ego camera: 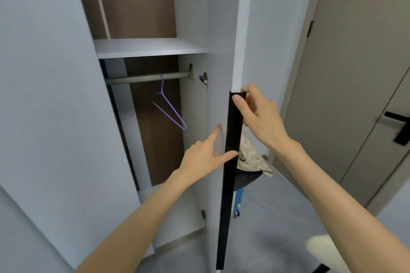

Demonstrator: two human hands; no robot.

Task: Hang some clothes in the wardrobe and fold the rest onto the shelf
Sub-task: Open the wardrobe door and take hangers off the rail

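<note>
Clothes (250, 157): a patterned heap on a blue cart behind the door, outside the wardrobe, nothing hung or folded yet.
Hanger (170, 106): purple wire, alone on the rail (146, 78), ready for a garment.
Shelf (150, 47): above the rail, for folded items.
Door handle (230, 162): black edge strip.
Right hand (257, 115): fingers curled, gripping the strip's top, probably to swing the door.
Left hand (204, 157): fingers straight, pressing the door face to steady it.

I see right hand (258, 117) gripping top of black door handle (230, 162); left hand (204, 157) flat on door (213, 29), thumb touching handle. Purple hanger (170, 106) on rail (144, 78). Shelf (146, 47) above.
</note>
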